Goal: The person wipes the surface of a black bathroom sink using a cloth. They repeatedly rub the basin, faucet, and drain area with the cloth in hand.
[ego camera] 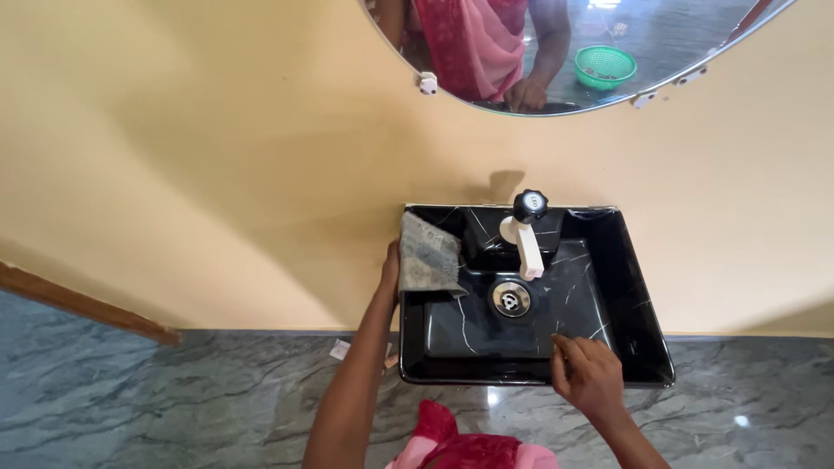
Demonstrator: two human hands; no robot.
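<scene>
A black wall-mounted basin (638,304) with white marble veins hangs on a yellow wall. My left hand (390,271) grips a grey cloth (427,255) that is draped over the basin's left rim. My right hand (587,373) rests on the front rim, fingers curled over the edge into the bowl. A white tap (526,246) with a black knob (529,205) stands at the back, above a metal drain (511,298).
A round mirror (643,52) above reflects a person in pink clothing and a green basket. Grey marble floor (174,399) lies below, with a brown wooden strip (82,304) at the left and a small white scrap (340,349) by the wall.
</scene>
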